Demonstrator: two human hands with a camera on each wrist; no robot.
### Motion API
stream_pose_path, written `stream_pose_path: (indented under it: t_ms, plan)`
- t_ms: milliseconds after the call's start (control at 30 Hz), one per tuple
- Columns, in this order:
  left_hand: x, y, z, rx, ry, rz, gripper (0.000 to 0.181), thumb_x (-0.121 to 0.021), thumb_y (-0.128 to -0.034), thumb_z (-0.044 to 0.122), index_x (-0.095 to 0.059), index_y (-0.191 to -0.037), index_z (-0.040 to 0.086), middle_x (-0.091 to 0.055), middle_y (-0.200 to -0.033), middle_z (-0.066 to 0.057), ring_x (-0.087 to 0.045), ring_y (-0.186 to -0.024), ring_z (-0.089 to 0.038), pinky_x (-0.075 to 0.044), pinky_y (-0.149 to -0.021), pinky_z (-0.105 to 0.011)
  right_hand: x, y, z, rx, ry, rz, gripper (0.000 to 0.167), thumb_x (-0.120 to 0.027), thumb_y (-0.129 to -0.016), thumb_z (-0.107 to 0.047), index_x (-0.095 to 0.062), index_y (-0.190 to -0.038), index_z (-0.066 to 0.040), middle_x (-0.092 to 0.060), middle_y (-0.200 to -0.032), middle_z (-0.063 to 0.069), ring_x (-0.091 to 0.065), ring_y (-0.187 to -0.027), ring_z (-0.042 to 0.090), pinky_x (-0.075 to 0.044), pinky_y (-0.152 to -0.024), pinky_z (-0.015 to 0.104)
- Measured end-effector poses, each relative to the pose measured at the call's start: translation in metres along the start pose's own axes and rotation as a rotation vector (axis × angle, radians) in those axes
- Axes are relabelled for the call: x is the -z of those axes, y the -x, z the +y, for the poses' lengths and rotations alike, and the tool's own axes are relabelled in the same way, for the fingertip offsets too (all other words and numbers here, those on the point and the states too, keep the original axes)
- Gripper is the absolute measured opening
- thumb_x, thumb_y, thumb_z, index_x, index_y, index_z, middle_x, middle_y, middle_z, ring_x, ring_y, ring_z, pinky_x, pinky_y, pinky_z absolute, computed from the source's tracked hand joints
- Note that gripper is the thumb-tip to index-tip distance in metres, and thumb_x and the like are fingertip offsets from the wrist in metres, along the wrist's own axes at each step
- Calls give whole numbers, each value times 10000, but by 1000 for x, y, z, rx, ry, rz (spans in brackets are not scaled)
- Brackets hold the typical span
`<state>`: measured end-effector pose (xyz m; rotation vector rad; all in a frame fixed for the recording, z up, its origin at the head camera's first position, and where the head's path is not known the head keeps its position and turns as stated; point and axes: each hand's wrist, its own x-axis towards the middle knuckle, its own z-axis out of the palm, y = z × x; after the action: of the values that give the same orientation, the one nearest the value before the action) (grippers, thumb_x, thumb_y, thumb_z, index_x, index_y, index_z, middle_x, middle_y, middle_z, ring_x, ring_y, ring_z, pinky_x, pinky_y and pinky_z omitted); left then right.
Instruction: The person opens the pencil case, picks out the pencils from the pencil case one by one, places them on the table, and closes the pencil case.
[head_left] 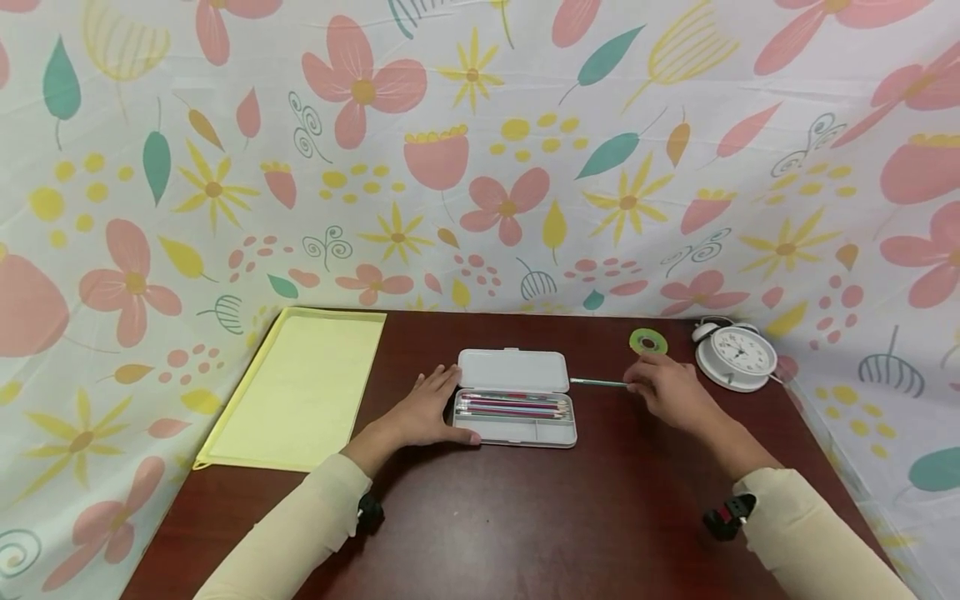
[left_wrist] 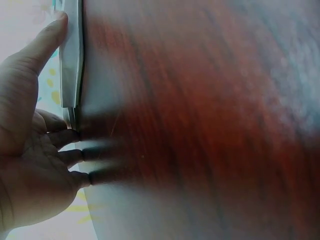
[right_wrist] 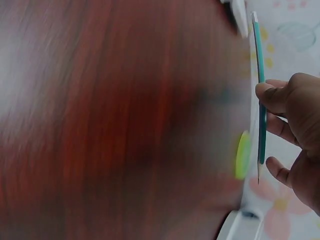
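Note:
A white pencil case point(head_left: 555, 432) lies with its lid point(head_left: 513, 371) folded back, several pencils point(head_left: 513, 407) in its upper compartment. The left hand point(head_left: 427, 412) rests at the case's left side, fingers spread and thumb along the front edge; in the left wrist view this hand point(left_wrist: 30, 130) touches the case's edge point(left_wrist: 71, 55). To the right of the case, the right hand point(head_left: 667, 390) pinches a green pencil point(head_left: 600, 382). In the right wrist view the pencil point(right_wrist: 260, 65) is held between thumb and fingers of the right hand point(right_wrist: 295, 120), above the table.
A green and yellow ring-shaped item point(head_left: 648, 341) lies just behind the right hand. The white alarm clock point(head_left: 738, 354) stands at the back right. A yellow zip folder point(head_left: 300, 387) lies on the left of the dark brown table point(head_left: 495, 517). Flowered cloth point(head_left: 480, 167) hangs behind.

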<state>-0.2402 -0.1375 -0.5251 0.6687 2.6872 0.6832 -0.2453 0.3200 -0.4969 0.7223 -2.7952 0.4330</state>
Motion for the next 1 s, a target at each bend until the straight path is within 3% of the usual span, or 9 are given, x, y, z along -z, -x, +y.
stream_pose_path:
  t_ms: [200,533,1000]
  plan:
    - [0,1,1,6,-2,1,1326,-849,-860,720,-172,-1771,34,-188,-1861,-146,-94,-1749,-384,-95,-1410,-622,1,15,20,-65,14,-57,115,-804,-983,-51,-799,-1022,-159,-719,-1051,41,-693,-998,294,-481,-798,674]
    - [2,1,3,3,3,-3,1323,-856,-863,707,-176,-1768,23,-200,-1856,-160,-100,-1747,-392,-103,-1407,-631,-10,25,32,-33,-16,-50,133,-800,-964,-4,-804,-1019,-126,-708,-1008,37,-657,-864,217,-523,-666,414]
    - [1,0,1,3,0,-5,1333,-848,-856,727,-170,-1773,37,-198,-1859,-147,-101,-1749,-385,-101,-1406,-633,-14,27,35,-23,13,-8,158,-809,-936,20,-806,-1016,-117,-719,-1023,64,-701,-914,288,-543,-654,499]
